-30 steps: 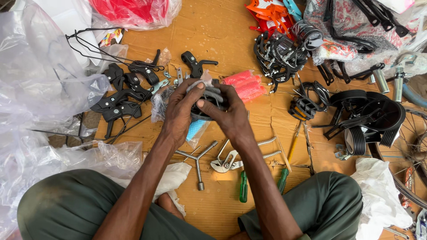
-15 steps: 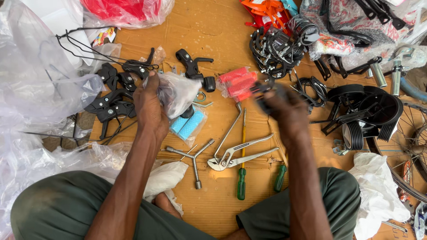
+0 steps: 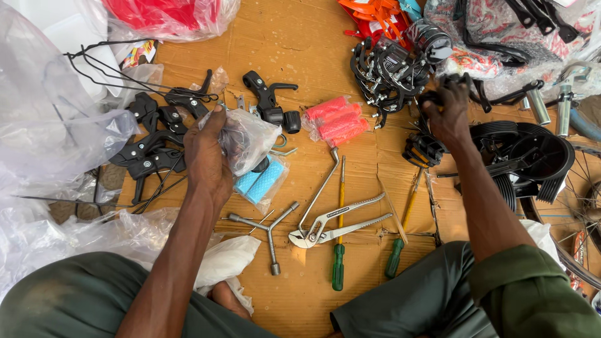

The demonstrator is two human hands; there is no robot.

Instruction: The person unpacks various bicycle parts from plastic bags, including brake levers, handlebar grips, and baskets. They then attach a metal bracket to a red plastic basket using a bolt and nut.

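My left hand [image 3: 208,159] grips a clear plastic bag [image 3: 247,141] holding dark parts, lifted just above the cardboard floor [image 3: 294,56]. Under it lie blue handlebar grips [image 3: 261,179] in a clear wrap. My right hand [image 3: 446,111] reaches far right and closes on a black part [image 3: 452,81] beside a pile of black brake parts and cables [image 3: 385,69]. A black pedal [image 3: 422,150] sits just below that hand. Pink grips [image 3: 335,119] lie between my hands.
Pliers [image 3: 335,222], a bent rod, green-handled screwdrivers [image 3: 339,263] and a three-way wrench [image 3: 269,228] lie in front of my knees. Black brake levers [image 3: 156,134] lie left, black plastic guards [image 3: 526,150] and a wheel right. Clear bags [image 3: 44,125] crowd the left.
My hands, together over the bag a second ago, have parted. The left keeps the bag and drifts left; the right has reached out to the black parts at the right.
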